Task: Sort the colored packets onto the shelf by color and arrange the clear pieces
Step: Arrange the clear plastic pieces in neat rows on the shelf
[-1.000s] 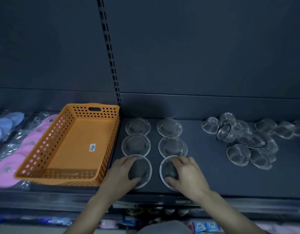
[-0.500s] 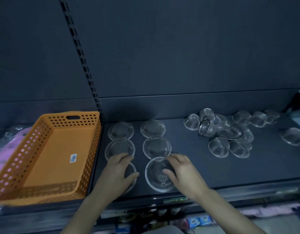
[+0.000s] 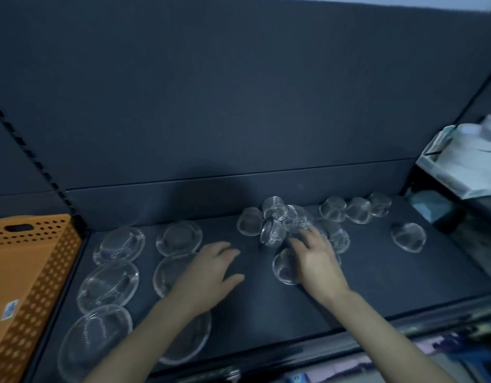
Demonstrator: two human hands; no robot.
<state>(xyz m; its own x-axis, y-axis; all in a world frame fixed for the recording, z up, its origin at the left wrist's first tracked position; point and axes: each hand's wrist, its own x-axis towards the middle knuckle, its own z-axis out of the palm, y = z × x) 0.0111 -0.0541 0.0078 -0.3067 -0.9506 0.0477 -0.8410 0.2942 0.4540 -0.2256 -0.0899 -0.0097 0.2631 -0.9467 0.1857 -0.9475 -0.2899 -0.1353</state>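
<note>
Several clear round pieces lie in two columns on the dark shelf (image 3: 376, 283) at the left, one of them (image 3: 109, 284) in the middle of the left column. A loose heap of clear pieces (image 3: 283, 222) sits at the shelf's middle, with more (image 3: 357, 210) behind and one alone (image 3: 408, 236) at the right. My left hand (image 3: 211, 268) hovers over the bare shelf between the columns and the heap, fingers apart, holding nothing. My right hand (image 3: 316, 258) reaches into the heap, fingers spread over a clear piece (image 3: 284, 268); no grip shows.
An orange perforated basket (image 3: 31, 275) stands at the left, beside the columns. A rack with pale folded items (image 3: 468, 161) stands at the right end of the shelf. Coloured packets (image 3: 357, 366) show on a lower shelf below the front edge.
Both hands have left the front pair of clear pieces and moved right toward the heap. The view has swung right, so the basket is now at the left edge.
</note>
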